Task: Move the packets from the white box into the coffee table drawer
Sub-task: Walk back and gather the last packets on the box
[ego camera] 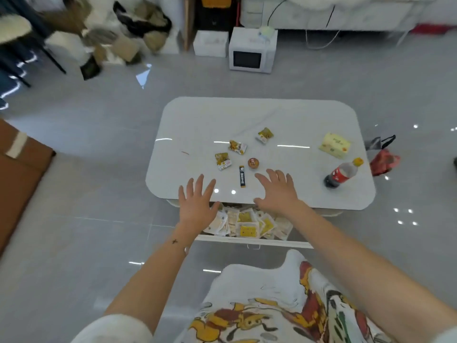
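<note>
The drawer (252,240) of the counter (222,115) is seen pulled out below the near edge. Its rear part is hidden under the counter top, and its left corner is covered by the left hand (197,204). The packets (247,224) are heaped inside the drawer; their print is too small to be read and no count can be made. The right hand (278,191) is held over the near counter edge, with its wrist covering the right rear of the drawer. On both hands the fingers (199,184) are spread wide and straight, and nothing is held. Whether the palms touch the counter cannot be told.

Three loose packets (237,147) lie apart near the counter middle. A black stick sachet (242,176) lies between the hands, with a round brown item (253,163) just beyond it. A cola bottle (342,173) is placed near the right edge, and a yellow pack (335,145) behind it. Open surface extends from the loose packets to the far edge, and glossy floor (99,144) surrounds the counter
</note>
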A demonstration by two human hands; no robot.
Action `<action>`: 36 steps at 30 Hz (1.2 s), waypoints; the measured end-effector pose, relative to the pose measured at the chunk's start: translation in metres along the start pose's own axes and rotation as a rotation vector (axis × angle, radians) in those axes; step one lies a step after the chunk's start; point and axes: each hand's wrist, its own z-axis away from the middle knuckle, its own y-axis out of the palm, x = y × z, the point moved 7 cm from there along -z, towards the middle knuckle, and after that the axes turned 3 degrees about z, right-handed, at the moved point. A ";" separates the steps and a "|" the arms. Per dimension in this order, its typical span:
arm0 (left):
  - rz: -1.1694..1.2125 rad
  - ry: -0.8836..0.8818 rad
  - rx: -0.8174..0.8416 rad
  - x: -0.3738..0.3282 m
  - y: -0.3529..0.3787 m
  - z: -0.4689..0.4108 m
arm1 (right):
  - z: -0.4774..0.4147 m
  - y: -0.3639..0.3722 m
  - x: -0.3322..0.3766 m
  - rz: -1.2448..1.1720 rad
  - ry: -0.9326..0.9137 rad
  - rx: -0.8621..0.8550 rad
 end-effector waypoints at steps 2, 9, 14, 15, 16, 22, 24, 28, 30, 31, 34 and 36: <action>-0.070 -0.003 -0.013 0.003 -0.019 0.021 | 0.017 -0.019 0.009 0.042 -0.045 -0.023; 0.004 -0.137 -0.094 0.038 -0.059 0.074 | 0.039 -0.067 0.058 0.096 -0.151 -0.091; 0.074 -0.255 -0.144 0.072 -0.076 0.099 | 0.047 -0.084 0.120 0.093 -0.279 -0.126; 0.089 -0.278 -0.159 0.083 -0.079 0.105 | 0.048 -0.087 0.136 0.113 -0.305 -0.131; 0.108 -0.301 -0.176 0.094 -0.081 0.111 | 0.049 -0.089 0.152 0.138 -0.329 -0.133; 0.185 -0.501 -0.218 0.200 -0.092 0.169 | 0.054 -0.095 0.274 0.225 -0.482 -0.146; 0.185 -0.567 -0.235 0.244 -0.095 0.195 | 0.058 -0.094 0.325 0.219 -0.531 -0.139; 0.194 -0.684 -0.296 0.329 -0.097 0.258 | 0.072 -0.084 0.433 0.178 -0.644 -0.116; 0.213 -0.743 -0.336 0.369 -0.096 0.292 | 0.081 -0.078 0.484 0.175 -0.690 -0.119; 0.228 -0.769 -0.360 0.387 -0.095 0.308 | 0.085 -0.075 0.507 0.175 -0.714 -0.115; 0.261 -0.839 -0.398 0.435 -0.088 0.354 | 0.097 -0.065 0.568 0.144 -0.776 -0.101; 0.255 -0.897 -0.381 0.470 -0.080 0.391 | 0.104 -0.056 0.613 0.145 -0.812 -0.088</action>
